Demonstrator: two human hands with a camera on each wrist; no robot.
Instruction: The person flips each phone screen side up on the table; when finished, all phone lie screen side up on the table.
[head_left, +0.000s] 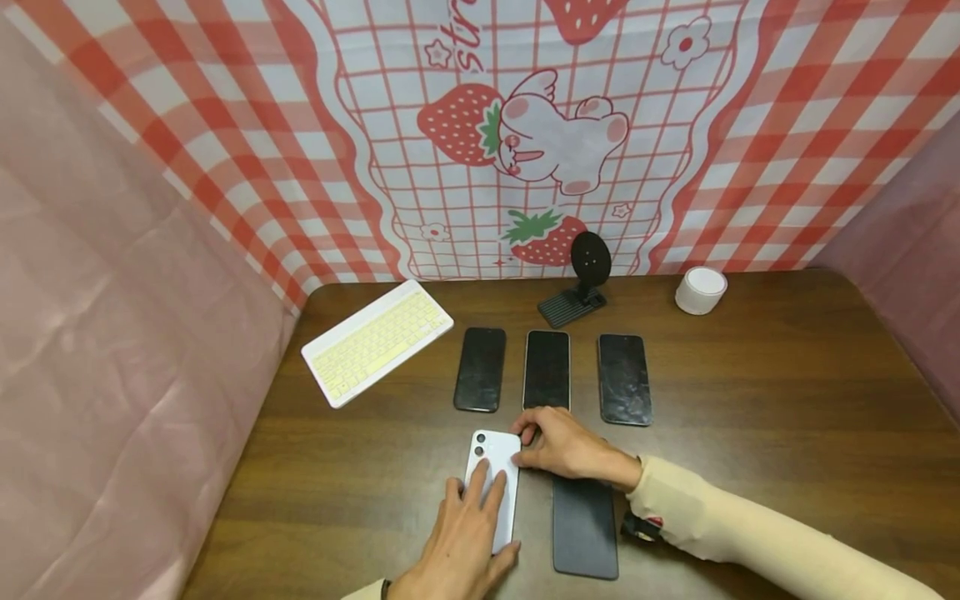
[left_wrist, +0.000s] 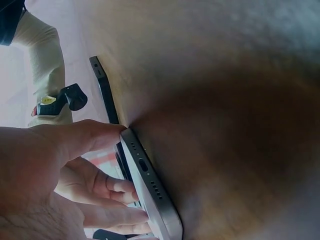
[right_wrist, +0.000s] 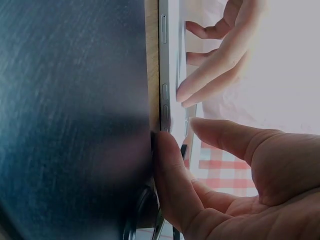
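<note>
A white smartphone (head_left: 508, 493) lies with its back and two camera lenses up near the table's front. My left hand (head_left: 467, 533) rests on it from below, spread fingers on the back. In the left wrist view, the left thumb (left_wrist: 102, 136) touches the corner beside the charging port. My right hand (head_left: 564, 446) is at the phone's upper right corner. In the right wrist view, one finger (right_wrist: 167, 150) is against the side edge by the buttons and the thumb (right_wrist: 220, 135) is over the back. A dark phone-like slab (head_left: 585, 529) lies partly under the right hand.
Behind the hands lie a left black phone (head_left: 480, 369), a middle one (head_left: 547, 367) and a right one (head_left: 626, 379). Farther back are a white keyboard with yellow keys (head_left: 377, 343), a black folding stand (head_left: 572, 305) and a white cylinder (head_left: 701, 291), before a strawberry-print cloth (head_left: 300, 150).
</note>
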